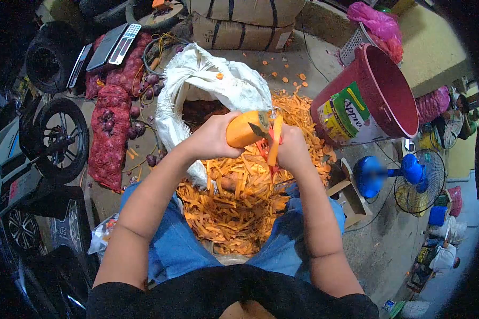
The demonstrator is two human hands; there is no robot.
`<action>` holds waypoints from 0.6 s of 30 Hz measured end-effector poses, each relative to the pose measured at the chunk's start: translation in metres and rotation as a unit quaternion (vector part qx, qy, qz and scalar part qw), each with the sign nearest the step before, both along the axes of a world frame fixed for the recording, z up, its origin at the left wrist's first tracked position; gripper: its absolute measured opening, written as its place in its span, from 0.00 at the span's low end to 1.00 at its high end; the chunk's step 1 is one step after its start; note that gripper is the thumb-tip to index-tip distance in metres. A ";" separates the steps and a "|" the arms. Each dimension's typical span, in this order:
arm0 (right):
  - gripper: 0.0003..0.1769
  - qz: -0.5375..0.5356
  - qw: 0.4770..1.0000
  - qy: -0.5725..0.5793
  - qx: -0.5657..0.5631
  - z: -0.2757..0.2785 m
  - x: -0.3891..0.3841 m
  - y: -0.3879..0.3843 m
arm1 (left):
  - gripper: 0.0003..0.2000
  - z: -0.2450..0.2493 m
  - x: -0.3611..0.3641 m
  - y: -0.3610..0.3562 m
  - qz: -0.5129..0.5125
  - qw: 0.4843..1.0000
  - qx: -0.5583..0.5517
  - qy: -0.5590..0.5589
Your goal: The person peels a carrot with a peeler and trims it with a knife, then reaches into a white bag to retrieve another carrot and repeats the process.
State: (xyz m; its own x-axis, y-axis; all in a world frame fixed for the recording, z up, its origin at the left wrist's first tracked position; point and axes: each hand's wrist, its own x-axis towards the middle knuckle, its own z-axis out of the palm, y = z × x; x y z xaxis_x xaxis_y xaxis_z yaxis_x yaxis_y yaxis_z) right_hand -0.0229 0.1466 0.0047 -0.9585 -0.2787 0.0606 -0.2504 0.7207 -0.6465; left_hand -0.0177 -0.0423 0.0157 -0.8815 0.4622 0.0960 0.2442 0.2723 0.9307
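Note:
My left hand [215, 139] is wrapped round a thick orange carrot [242, 130], its cut or stem end pointing right. Closed on a red-handled peeler [277, 127], my right hand [294, 149] is just right of the carrot's end. A long orange strip of peel [274, 143] hangs by the peeler, and a dark blade-like shape lies against the carrot's end. Below both hands, a large heap of orange peelings [229, 212] lies between my knees. Behind my left hand stands a white woven sack [218, 77] with its mouth rolled open; its contents are mostly in shadow.
A tilted maroon bucket [335, 114] stands at the right, near a blue fan [412, 170] and a cardboard box [356, 199]. Red net sacks of onions [112, 138], a scale [112, 48] and a motorbike wheel [61, 138] are at the left. Wrapped bales [242, 32] are behind.

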 end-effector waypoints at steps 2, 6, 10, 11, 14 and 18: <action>0.19 0.000 1.000 0.010 0.005 0.000 -0.001 -0.003 | 0.23 -0.001 -0.001 -0.003 -0.005 0.999 -0.026 0.018; 0.16 0.067 0.995 0.070 -0.021 -0.009 -0.005 -0.008 | 0.23 0.007 0.002 -0.009 0.047 0.989 -0.098 0.096; 0.15 0.035 0.997 -0.018 -0.069 -0.049 -0.023 0.003 | 0.25 -0.002 0.012 -0.012 -0.068 0.995 0.022 0.073; 0.13 -0.058 0.984 -0.159 -0.057 -0.081 -0.043 0.023 | 0.27 0.016 0.022 -0.005 -0.154 0.986 0.047 0.048; 0.13 -0.062 0.972 -0.228 0.009 -0.153 -0.046 0.033 | 0.26 0.007 0.028 0.004 -0.078 0.997 0.013 -0.006; 0.15 0.102 0.992 -0.057 -0.040 -0.145 0.009 -0.008 | 0.25 0.001 0.019 -0.001 -0.083 0.995 0.047 -0.015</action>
